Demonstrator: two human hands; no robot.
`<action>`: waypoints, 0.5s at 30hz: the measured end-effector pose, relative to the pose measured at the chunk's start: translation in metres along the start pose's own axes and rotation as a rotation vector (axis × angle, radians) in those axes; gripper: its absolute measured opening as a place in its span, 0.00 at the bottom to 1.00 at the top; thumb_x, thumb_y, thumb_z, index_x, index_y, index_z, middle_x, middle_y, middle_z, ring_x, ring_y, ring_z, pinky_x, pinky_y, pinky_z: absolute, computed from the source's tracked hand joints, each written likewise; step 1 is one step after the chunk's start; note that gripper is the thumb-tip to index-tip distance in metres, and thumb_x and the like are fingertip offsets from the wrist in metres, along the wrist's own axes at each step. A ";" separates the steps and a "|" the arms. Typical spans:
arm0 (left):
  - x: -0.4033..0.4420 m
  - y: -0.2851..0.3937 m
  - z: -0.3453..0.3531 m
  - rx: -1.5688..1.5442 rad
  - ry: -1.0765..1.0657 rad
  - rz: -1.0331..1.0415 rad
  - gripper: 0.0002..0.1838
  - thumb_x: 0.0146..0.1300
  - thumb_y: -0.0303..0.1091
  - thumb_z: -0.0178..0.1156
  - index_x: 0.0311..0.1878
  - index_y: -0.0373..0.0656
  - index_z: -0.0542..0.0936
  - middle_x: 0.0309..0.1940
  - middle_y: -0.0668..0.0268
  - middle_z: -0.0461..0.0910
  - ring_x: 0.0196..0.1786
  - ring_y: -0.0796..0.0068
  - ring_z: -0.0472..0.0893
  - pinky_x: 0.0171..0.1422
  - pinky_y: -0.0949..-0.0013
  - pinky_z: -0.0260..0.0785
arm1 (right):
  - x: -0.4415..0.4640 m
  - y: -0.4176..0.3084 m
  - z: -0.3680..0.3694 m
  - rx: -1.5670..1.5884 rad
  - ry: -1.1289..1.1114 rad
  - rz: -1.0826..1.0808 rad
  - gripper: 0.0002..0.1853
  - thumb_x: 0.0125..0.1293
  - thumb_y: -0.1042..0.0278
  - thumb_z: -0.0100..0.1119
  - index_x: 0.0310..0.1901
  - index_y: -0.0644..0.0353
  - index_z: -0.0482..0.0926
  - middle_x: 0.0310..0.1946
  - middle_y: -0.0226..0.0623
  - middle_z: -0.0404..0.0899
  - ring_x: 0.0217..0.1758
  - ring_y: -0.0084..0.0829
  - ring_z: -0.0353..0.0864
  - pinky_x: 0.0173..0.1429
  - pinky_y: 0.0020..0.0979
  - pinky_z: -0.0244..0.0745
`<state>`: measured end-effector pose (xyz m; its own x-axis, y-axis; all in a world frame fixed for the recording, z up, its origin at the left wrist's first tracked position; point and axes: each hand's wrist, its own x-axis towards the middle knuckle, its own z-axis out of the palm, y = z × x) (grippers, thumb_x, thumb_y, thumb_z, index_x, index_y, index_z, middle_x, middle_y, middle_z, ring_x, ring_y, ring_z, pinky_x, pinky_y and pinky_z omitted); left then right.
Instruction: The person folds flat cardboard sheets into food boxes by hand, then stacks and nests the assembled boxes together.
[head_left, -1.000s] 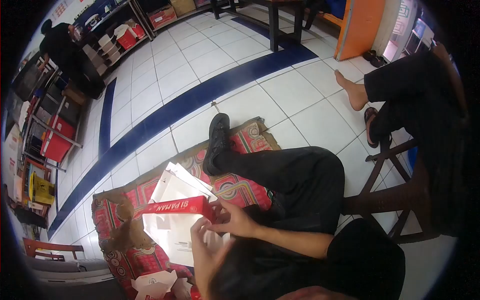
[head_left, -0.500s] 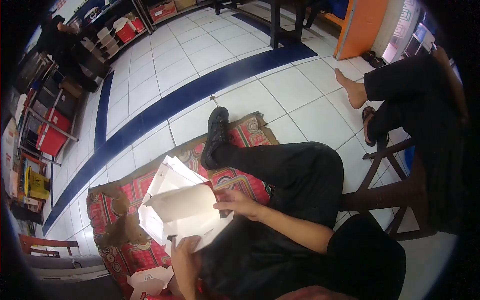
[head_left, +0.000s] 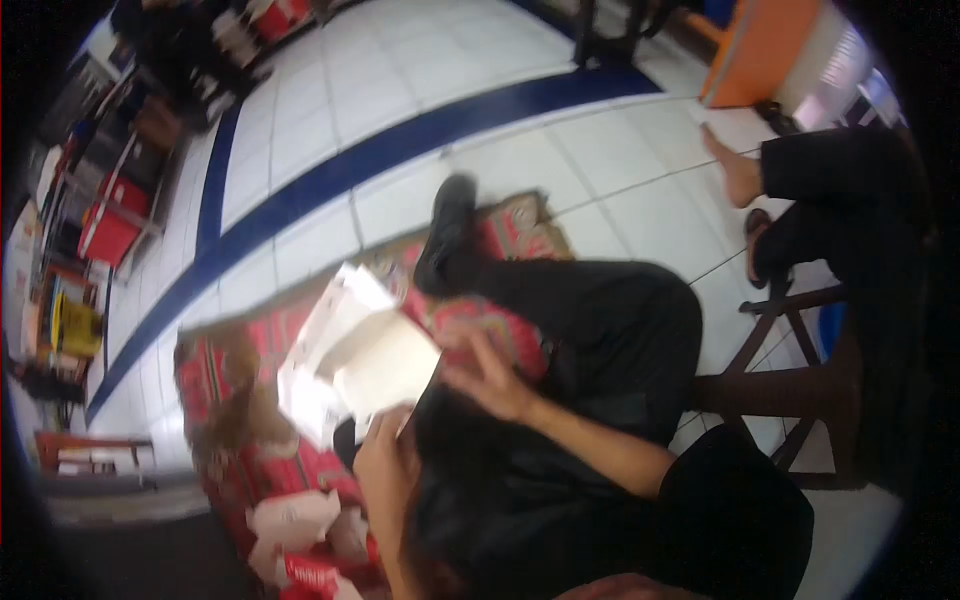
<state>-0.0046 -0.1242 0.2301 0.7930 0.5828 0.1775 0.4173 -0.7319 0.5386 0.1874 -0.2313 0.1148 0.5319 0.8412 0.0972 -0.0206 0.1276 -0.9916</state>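
Note:
A partly folded white paper box point(head_left: 385, 360) lies over other white cardboard sheets point(head_left: 318, 335), in front of my crossed legs. My left hand point(head_left: 385, 455) grips the box's near edge with its fingers closed. At the box's right side is my right hand point(head_left: 485, 375), its fingers spread and blurred by motion, seemingly apart from the box. The sheets rest on a red patterned mat point(head_left: 225, 360).
More folded boxes point(head_left: 300, 525), white and red, lie at the mat's near edge. A seated person's bare foot point(head_left: 735, 170) and a wooden chair point(head_left: 790, 400) are at the right. Another person point(head_left: 180, 50) stands by shelves at the upper left.
The red printed side has turned out of view and the box's pale inside now shows. My right hand has opened and come off the box's side. The camera view has shifted.

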 end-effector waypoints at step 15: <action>-0.002 0.033 0.022 -0.082 -0.237 0.073 0.38 0.68 0.35 0.74 0.80 0.47 0.74 0.72 0.53 0.79 0.71 0.47 0.80 0.73 0.52 0.75 | 0.002 -0.021 -0.004 0.274 0.042 0.195 0.25 0.80 0.65 0.64 0.73 0.67 0.76 0.64 0.36 0.83 0.64 0.24 0.80 0.71 0.31 0.74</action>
<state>0.0166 -0.1571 0.2294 0.9058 0.4229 0.0255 0.3251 -0.7325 0.5981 0.1919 -0.2346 0.1356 0.5299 0.8420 -0.1010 -0.3487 0.1078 -0.9310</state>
